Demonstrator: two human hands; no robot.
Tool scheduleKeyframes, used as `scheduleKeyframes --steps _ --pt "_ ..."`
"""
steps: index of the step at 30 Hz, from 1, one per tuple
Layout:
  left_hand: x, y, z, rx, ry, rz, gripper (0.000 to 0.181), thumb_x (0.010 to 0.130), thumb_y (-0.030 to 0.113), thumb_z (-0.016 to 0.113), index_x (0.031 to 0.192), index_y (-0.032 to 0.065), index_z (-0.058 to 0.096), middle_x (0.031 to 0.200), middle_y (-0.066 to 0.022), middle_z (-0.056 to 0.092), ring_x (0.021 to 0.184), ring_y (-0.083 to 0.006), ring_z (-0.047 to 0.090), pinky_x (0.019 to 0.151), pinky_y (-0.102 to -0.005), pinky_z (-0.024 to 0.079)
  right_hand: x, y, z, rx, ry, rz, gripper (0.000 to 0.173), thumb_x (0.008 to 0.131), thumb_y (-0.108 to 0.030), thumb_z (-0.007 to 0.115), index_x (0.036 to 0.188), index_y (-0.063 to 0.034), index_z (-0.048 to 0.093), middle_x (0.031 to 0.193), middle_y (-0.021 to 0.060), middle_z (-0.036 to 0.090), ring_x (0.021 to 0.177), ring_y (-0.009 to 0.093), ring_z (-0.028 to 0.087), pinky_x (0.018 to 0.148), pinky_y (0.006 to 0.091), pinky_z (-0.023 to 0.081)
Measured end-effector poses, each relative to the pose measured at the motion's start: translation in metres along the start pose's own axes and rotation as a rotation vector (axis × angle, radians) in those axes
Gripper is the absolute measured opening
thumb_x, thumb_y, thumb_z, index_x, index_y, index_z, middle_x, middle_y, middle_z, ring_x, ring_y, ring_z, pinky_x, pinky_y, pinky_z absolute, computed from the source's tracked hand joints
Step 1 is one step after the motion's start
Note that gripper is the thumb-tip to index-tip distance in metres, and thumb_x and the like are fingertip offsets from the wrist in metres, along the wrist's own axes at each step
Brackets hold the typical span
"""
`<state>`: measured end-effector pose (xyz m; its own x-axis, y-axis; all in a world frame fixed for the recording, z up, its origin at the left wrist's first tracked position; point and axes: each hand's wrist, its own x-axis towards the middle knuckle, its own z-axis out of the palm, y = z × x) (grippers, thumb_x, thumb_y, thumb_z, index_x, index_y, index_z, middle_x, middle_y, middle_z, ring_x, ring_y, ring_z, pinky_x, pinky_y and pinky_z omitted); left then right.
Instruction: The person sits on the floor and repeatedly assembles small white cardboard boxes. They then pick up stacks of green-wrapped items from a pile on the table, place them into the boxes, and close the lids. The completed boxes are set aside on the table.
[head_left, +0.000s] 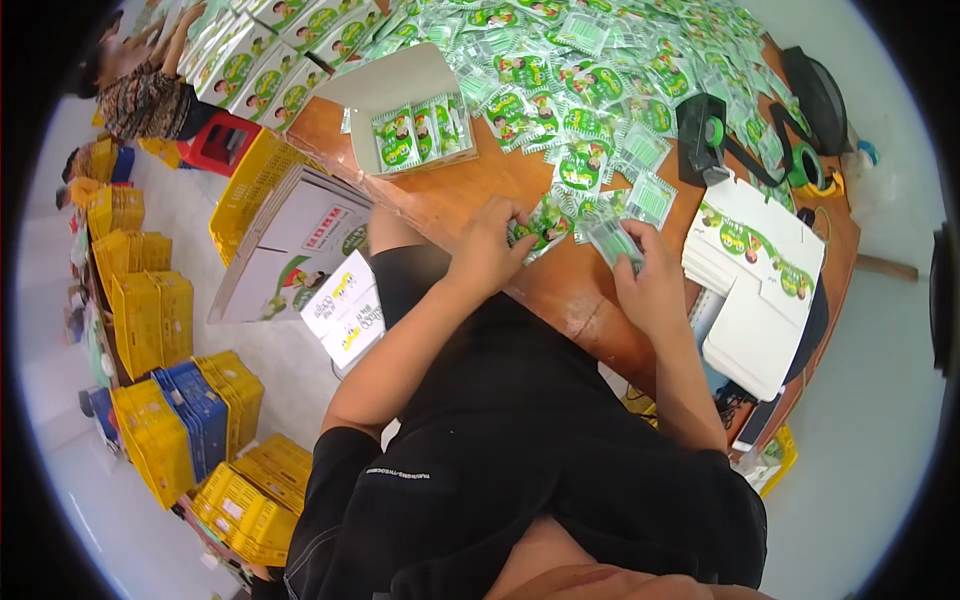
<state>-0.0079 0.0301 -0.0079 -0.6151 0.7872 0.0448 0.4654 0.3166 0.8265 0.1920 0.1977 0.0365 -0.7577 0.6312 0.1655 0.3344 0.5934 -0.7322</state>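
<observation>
My left hand (491, 244) grips the left end of a green printed sachet (549, 225) near the table's front edge. A little to the right, my right hand (649, 266) pinches another sachet (611, 238), its pale striped back facing up, between thumb and fingers. Beyond both hands spreads a large heap of similar sachets (592, 82). To the left of the heap stands an open carton (442, 159) with its lid raised. Several sachets (420, 131) stand in a row inside it.
Flattened printed cartons (765, 300) lie on the wooden table (427, 202) at right, by a black tape dispenser (697, 142). Filled-looking boxes (247, 75) are stacked at back left. Yellow crates (154, 322) line the floor; a seated person (142, 101) is at far left.
</observation>
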Motion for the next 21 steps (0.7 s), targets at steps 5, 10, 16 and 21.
scheduleKeyframes --steps 5,10,16,21 --pt "-0.005 0.0 -0.028 -0.018 -0.066 0.342 0.035 0.082 0.001 0.083 0.115 0.008 0.073 0.1 -0.0107 0.07 0.09 -0.0306 0.069 0.077 -0.0393 0.057 0.008 -0.014 0.025 0.055 0.043 0.059 0.024 0.097 -0.005 0.066 0.12 -0.0072 0.073 0.11 0.0184 0.075 0.104 0.04 0.071 0.091 0.0466 0.056" --pt "0.014 -0.016 -0.023 0.01 -0.059 0.616 0.027 0.084 -0.001 0.083 0.108 0.0085 0.073 0.099 -0.009 0.069 0.089 -0.0288 0.068 0.076 -0.0365 0.055 0.008 -0.005 0.059 0.153 0.039 -0.072 0.021 0.099 -0.006 0.064 0.116 -0.008 0.075 0.108 0.0169 0.075 0.099 0.039 0.072 0.089 0.0459 0.057" --pt "0.013 -0.037 -0.017 -0.115 -0.131 0.457 0.024 0.083 0.0 0.085 0.101 0.0078 0.07 0.103 -0.0099 0.07 0.093 -0.0279 0.069 0.08 -0.0367 0.056 0.017 -0.011 0.054 0.22 0.126 0.064 0.019 0.101 -0.007 0.062 0.116 -0.0058 0.074 0.105 0.0163 0.076 0.09 0.033 0.072 0.082 0.0427 0.057" --pt "0.011 -0.027 -0.015 -0.03 0.092 0.463 0.034 0.087 0.005 0.084 0.116 0.0051 0.066 0.11 -0.0136 0.072 0.103 -0.0302 0.072 0.09 -0.0369 0.057 0.015 -0.017 0.059 0.249 -0.267 0.072 0.021 0.102 -0.007 0.059 0.116 -0.0054 0.075 0.096 0.0147 0.076 0.085 0.026 0.072 0.078 0.0365 0.056"
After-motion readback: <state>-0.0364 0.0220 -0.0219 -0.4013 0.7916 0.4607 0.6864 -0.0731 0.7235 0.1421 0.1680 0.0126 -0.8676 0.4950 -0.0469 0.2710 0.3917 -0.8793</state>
